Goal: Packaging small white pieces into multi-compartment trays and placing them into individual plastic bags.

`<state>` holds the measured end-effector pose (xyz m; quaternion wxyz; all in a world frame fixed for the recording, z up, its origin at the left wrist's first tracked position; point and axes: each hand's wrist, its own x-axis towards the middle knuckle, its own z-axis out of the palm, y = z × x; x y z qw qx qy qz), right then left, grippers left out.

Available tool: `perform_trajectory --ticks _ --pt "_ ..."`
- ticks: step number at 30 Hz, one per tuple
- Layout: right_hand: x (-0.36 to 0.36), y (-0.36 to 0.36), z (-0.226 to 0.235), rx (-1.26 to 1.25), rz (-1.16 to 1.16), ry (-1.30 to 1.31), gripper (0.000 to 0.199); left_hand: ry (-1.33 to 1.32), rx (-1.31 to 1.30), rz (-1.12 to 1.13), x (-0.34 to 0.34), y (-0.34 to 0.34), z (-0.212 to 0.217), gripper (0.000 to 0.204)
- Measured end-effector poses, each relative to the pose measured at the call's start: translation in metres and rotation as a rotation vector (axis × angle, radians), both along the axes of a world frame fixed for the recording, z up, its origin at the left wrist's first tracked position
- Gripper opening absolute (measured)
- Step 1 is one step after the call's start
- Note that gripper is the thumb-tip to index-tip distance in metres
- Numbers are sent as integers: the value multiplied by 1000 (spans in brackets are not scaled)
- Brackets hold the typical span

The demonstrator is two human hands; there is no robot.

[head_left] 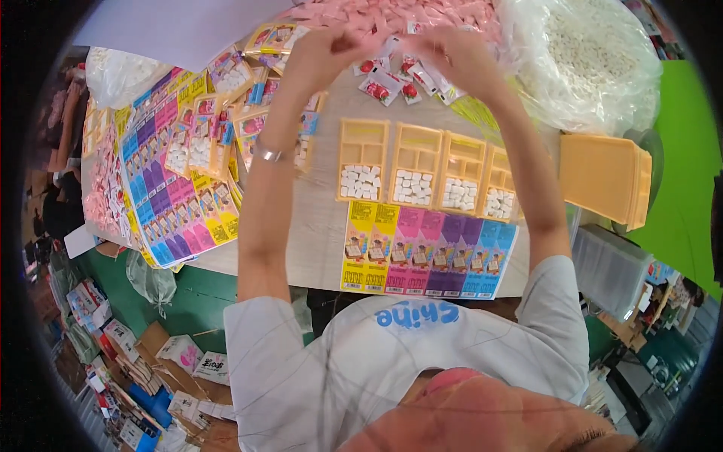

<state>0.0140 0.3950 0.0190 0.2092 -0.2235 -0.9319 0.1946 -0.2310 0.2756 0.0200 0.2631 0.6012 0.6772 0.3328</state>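
Note:
Both my arms reach to the far side of the table. My left hand [322, 56] has its fingers drawn together over the edge of a heap of pink strips [392, 16]; whatever is in them is too small to make out. Opposite it, my right hand [463, 60] is over small white sachets with red strawberry pictures [380, 89], its fingertips smeared by motion. Between my forearms stand several pale orange divided trays [416, 143] in a row. White tablet-like pieces [413, 187] fill their near compartments; the other compartments hold none.
A sheet of colourful printed cards [433, 256] lies at the near edge. On the left are stacked printed sheets [162, 188] and filled packs [205, 135]. At right sit a clear bag of white pieces [595, 56], nested orange trays [602, 181] and a clear plastic bin [611, 267].

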Motion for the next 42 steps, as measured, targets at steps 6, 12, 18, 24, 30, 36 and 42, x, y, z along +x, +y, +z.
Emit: perform_trajectory --ticks 6,12,18,24,30,36,42 --pt "46 -87 -6 -637 -52 -267 16 -137 -268 -31 30 -87 -18 28" --pt "37 -103 -13 -134 -221 -242 16 207 105 33 53 -109 -44 19" --pt "-44 -10 -37 353 -132 -2 13 255 151 2 52 -91 -37 14" --pt "-75 -2 -39 410 -189 -52 14 505 396 173 -7 8 -43 15" --pt "1 -14 -9 43 -103 36 14 347 266 44 -25 62 -69 36" --pt "109 -85 11 -414 -192 -243 10 327 378 31 -33 66 -71 29" --pt "132 -118 -25 20 -365 -53 14 361 226 140 12 54 -19 30"
